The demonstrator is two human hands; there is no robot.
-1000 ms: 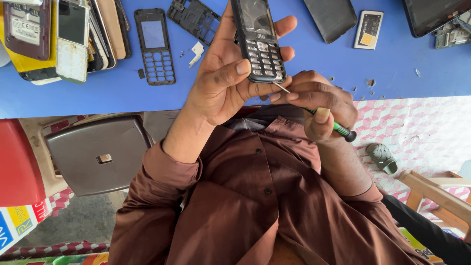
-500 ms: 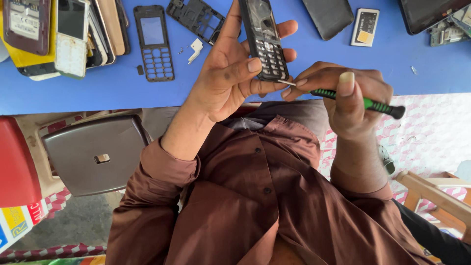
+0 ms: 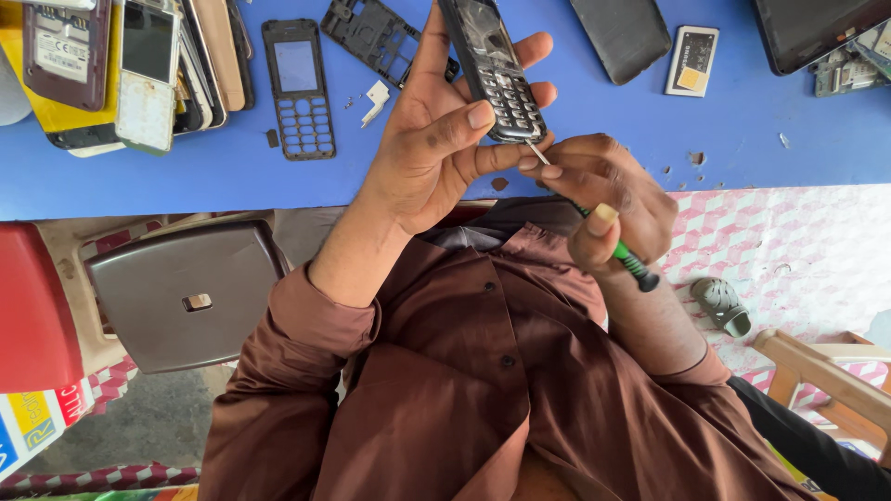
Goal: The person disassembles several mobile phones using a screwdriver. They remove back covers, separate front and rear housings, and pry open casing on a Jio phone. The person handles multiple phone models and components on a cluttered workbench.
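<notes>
My left hand (image 3: pixel 436 153) is raised over the blue table (image 3: pixel 575 125) and holds a black keypad phone (image 3: pixel 492 70) upright, with the thumb across its keys. My right hand (image 3: pixel 613 190) grips a green-handled screwdriver (image 3: pixel 631 264). Its thin metal tip touches the bottom edge of the phone. Both hands meet just past the table's near edge, above my brown shirt.
On the table lie an empty phone front housing (image 3: pixel 299 88), a black inner frame (image 3: pixel 371 37), a dark back cover (image 3: pixel 620 35), a battery (image 3: pixel 691 60) and a stack of phones (image 3: pixel 148 65). A grey stool (image 3: pixel 186 297), a sandal (image 3: pixel 722 304) and a wooden chair (image 3: pixel 826 371) are on the floor.
Half a second ago the screwdriver lay almost level, with my right hand lifted out to the right. It has now tilted handle-down, the tip still at the phone's base. The left hand shifted slightly.
</notes>
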